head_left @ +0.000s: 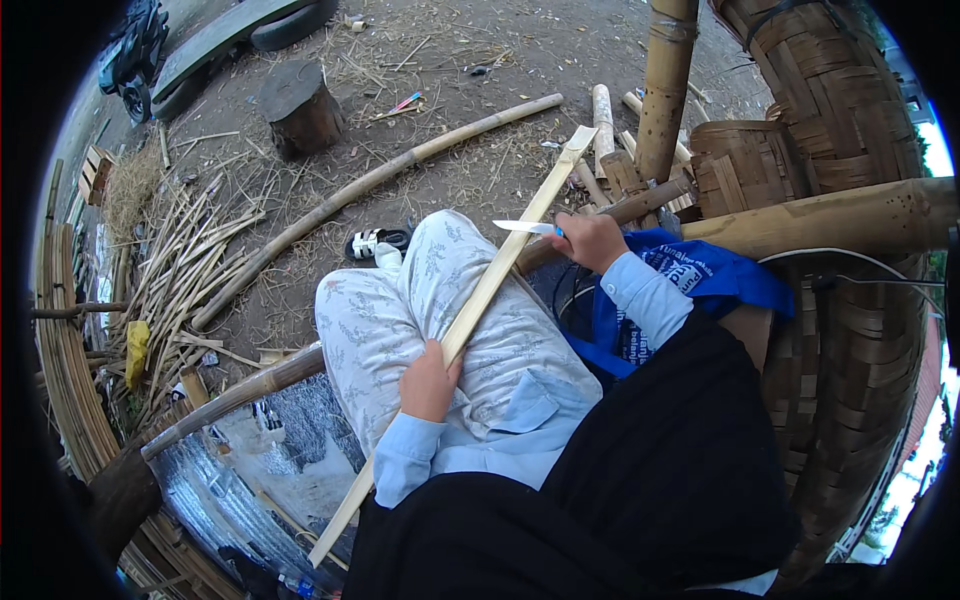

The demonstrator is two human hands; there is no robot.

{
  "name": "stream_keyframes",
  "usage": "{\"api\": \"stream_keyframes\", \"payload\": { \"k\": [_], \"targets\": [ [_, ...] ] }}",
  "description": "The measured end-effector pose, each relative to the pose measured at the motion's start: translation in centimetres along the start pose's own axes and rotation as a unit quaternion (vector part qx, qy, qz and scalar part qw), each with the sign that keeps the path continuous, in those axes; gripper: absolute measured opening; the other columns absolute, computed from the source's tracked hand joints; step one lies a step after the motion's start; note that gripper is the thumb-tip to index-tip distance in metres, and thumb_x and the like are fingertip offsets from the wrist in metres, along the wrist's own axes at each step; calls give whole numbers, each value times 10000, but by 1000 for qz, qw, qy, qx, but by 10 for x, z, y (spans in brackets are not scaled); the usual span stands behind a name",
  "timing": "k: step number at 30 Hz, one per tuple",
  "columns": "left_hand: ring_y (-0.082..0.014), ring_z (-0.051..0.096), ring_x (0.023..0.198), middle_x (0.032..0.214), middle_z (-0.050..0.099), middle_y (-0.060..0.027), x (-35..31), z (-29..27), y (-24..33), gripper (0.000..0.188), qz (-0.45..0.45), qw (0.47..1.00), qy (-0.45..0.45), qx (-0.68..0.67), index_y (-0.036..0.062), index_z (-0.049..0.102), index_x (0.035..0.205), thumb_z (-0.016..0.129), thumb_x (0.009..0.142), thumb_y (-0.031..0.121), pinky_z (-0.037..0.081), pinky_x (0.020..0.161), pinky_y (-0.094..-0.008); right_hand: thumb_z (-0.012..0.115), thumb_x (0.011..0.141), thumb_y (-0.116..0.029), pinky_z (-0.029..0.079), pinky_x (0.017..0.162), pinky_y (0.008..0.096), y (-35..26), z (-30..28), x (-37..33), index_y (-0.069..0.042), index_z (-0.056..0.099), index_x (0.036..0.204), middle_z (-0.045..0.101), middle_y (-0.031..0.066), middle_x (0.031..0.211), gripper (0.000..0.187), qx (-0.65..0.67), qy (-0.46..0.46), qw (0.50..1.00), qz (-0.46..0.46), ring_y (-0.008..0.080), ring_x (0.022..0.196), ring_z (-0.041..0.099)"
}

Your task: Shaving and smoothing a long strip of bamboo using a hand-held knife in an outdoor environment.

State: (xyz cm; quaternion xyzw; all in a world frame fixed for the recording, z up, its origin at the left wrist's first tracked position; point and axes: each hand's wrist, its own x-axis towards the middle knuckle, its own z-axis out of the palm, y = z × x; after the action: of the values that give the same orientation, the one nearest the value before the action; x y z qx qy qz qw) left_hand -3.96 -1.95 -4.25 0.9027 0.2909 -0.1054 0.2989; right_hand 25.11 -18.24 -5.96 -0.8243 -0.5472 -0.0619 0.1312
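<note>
A long, pale bamboo strip (484,298) slants across my lap, from the lower left up to the right. Around its middle, over my thigh, my left hand (430,383) is closed. My right hand (590,241) grips a knife (530,227) by its blue-and-white handle. The bright blade lies across the upper part of the strip and points left; whether its edge bites into the bamboo cannot be made out. Beyond the blade, the strip's far end reaches past my knees.
A blue bag (690,285) lies beside my right arm. Thick bamboo poles (830,222) and woven bamboo panels (830,90) stand on the right. Across the ground runs a curved pole (375,185). Cut sticks (190,285) pile up at left, near a tree stump (300,110).
</note>
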Motion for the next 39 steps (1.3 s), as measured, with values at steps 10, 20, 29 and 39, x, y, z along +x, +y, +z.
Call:
{"api": "stream_keyframes", "payload": {
  "k": [10, 20, 29, 39],
  "targets": [
    [-416, 566, 619, 660, 581, -224, -4, -2, -10, 336, 20, 999, 9, -27, 27, 448, 830, 565, 828, 342, 431, 547, -500, 439, 906, -407, 463, 464, 446, 44, 4, 24, -95, 546, 708, 534, 130, 516, 385, -60, 75, 989, 110, 337, 484, 553],
    [-414, 568, 600, 642, 580, -221, 1, 0, -9, 352, 21, 998, 3, -58, 31, 450, 823, 558, 834, 365, 430, 534, -504, 380, 910, -452, 460, 592, 506, 21, 7, 4, -43, 599, 848, 602, 218, 681, 468, -35, -55, 929, 366, 404, 654, 591],
    [-390, 561, 601, 646, 569, -199, -8, -14, 6, 351, 10, 998, 45, -34, 33, 456, 825, 578, 826, 362, 418, 528, -464, 339, 931, -420, 441, 673, 473, 4, -19, 5, 33, 630, 836, 600, 259, 763, 547, 91, 114, 862, 486, 430, 754, 570],
    [-340, 581, 580, 684, 577, -153, -16, -30, 1, 376, 49, 992, 119, 0, 41, 458, 837, 562, 822, 402, 445, 492, -421, 388, 954, -365, 294, 459, 317, -85, -11, -13, 53, 489, 688, 366, 48, 510, 505, 368, 213, 797, 429, 116, 514, 325]
  ]
}}
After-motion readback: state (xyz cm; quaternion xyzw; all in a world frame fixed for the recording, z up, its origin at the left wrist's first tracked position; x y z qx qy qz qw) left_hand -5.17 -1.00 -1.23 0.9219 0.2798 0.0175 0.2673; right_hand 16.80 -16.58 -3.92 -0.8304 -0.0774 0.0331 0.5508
